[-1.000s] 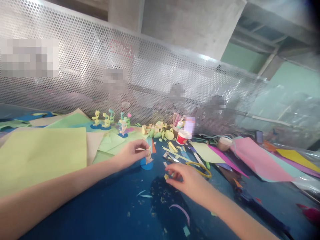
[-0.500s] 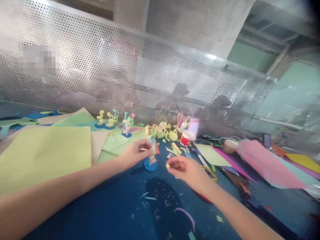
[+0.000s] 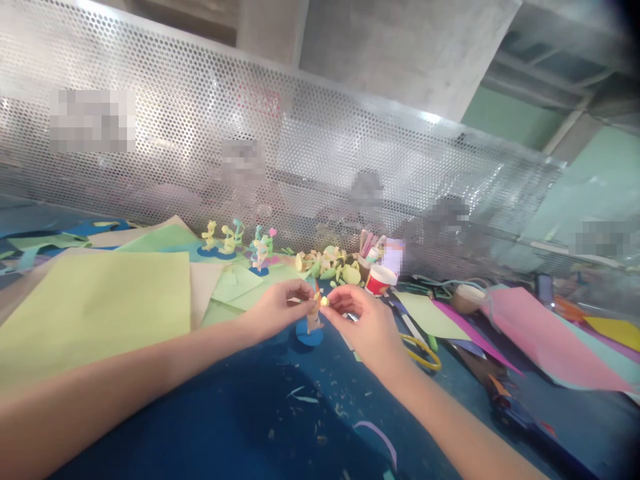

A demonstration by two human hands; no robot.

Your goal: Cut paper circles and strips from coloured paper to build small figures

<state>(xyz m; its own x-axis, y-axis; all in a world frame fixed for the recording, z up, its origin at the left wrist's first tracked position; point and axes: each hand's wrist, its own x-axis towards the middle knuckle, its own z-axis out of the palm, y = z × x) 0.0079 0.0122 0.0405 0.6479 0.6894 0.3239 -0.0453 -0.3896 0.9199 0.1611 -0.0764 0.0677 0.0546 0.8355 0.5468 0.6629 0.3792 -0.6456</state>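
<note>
A small paper figure in a pale peach colour stands on a round blue base on the dark blue table. My left hand is closed at the figure's upper part, thumb and fingers pinching it. Between the thumb and fingertips of my right hand is a tiny pale yellow paper piece, held right beside the top of the figure. Whether the piece touches the figure I cannot tell. An orange tip shows between the two hands.
Several finished-looking paper figures stand at the back left, near yellow-green sheets. Yellow paper pieces lie behind my hands, beside a red and white cup. Yellow-handled scissors, coloured sheets and a purple strip lie rightward.
My right hand has moved left and up with the yellow paper piece, from apart to beside the figure's top. My left hand stays at the figure. The view has shifted slightly.
</note>
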